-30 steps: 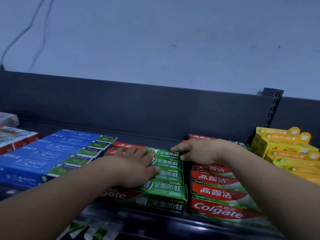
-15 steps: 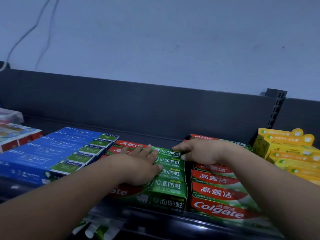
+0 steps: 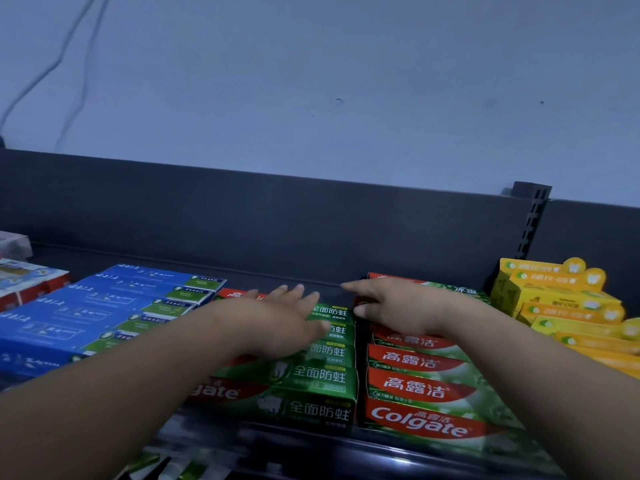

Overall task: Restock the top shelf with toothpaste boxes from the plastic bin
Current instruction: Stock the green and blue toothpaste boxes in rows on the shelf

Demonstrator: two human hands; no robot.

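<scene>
left hand (image 3: 277, 323) and right hand (image 3: 398, 311) lay flat and open on the toothpaste boxes (image 3: 322, 375) mid-frame on the top shelf (image 3: 263, 271), squaring rows i guess, next up was probably grabbing more from the bin.

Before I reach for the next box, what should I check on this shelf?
1. Left hand free: ok, it lies flat on the green cardboard Colgate toothpaste boxes, fingers straight.
2. Right hand free: ok, it rests on the red-and-green cardboard Colgate boxes, gripping nothing.
3. Rows separate: ok, a dark gap runs between them.
4. Headroom above the stacks: ok, only the dark metal back panel stands behind.
5. Plastic bin within reach: cannot tell, out of view.
</scene>
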